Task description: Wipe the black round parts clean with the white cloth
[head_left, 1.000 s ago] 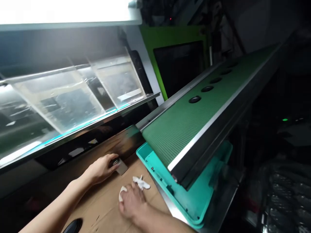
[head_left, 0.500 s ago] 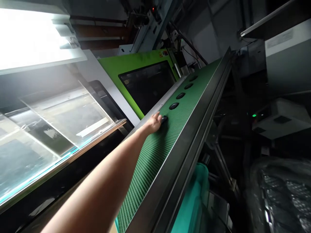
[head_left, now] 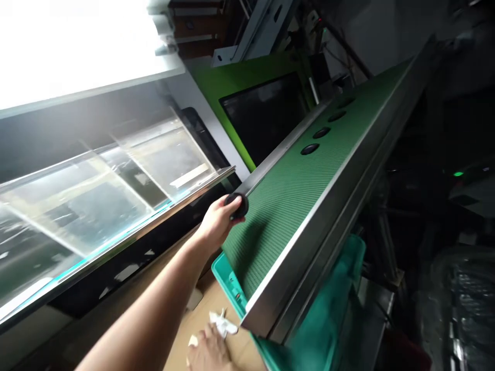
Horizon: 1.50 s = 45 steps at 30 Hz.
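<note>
Just changed: the left hand (head_left: 218, 222) is now up at the near end of the belt instead of down on the cardboard.
Left hand grip: clenched, fingers curled around a black disc (head_left: 240, 205).
Black disc's place: in that hand, at the belt's upper edge, just beside the slim steel rail (head_left: 266, 167) and apart from the row further along.
Right hand (head_left: 207, 351): low on the cardboard sheet (head_left: 181, 330), touching a small white scrap (head_left: 192, 340); whether it is gripping the scrap or only resting on it, I cannot tell.
Near the right hand: one crumpled white tissue (head_left: 222, 323), just beside its fingers.
Disc count: four black discs (head_left: 310, 149) sit in a line on the green textured belt (head_left: 294, 221), and one is in the hand, making five in view.
Under the belt: one teal plastic tray (head_left: 228, 283), its corner showing beside the belt's end.
Left of the hand: clear acrylic panels (head_left: 77, 211), too overlapped to count surely.
Behind: one green machine housing (head_left: 247, 82) with one dark screen (head_left: 263, 118).
</note>
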### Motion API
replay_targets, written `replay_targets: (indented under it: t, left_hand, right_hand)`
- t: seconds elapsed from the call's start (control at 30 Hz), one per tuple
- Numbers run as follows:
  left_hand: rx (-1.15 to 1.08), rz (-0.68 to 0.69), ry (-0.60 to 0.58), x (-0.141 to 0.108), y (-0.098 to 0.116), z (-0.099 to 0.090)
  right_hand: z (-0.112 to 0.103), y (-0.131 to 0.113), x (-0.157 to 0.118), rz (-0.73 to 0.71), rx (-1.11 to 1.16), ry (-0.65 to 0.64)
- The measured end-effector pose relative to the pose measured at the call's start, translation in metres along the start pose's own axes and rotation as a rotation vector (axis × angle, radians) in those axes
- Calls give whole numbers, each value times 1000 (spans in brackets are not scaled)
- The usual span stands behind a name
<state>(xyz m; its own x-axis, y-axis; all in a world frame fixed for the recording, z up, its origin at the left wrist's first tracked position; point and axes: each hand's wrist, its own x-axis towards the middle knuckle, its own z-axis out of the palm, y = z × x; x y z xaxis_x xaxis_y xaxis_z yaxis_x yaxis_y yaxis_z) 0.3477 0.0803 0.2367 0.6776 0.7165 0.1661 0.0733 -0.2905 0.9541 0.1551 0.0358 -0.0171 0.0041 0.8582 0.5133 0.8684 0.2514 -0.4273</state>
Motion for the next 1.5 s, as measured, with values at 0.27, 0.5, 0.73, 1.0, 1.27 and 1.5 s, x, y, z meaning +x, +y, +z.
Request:
replay_targets:
  t: [0.27, 0.5, 0.73, 1.0, 1.27, 1.5]
  left_hand:
    - [-590, -280, 719, -254, -128, -133]
    - [-1168, -279, 809, -339, -206, -163]
    - [-1196, -309, 819, -330, -228, -153]
    - [-1307, -306, 627, -328, -220, -119]
    - [-1463, -249, 864, -331, -232, -142]
    - [-1475, -231, 834, -328, -235, -139]
  right_hand:
    - [-15, -13, -19, -200, 111, -317]
    - [-42, 5, -1, 191, -225, -171]
    - [-26, 40, 2, 91, -33, -268]
    - [-19, 29, 50, 82, 74, -111]
    - [-18, 8, 155, 7, -148, -225]
    - [-9, 12, 169, -102, -219, -412]
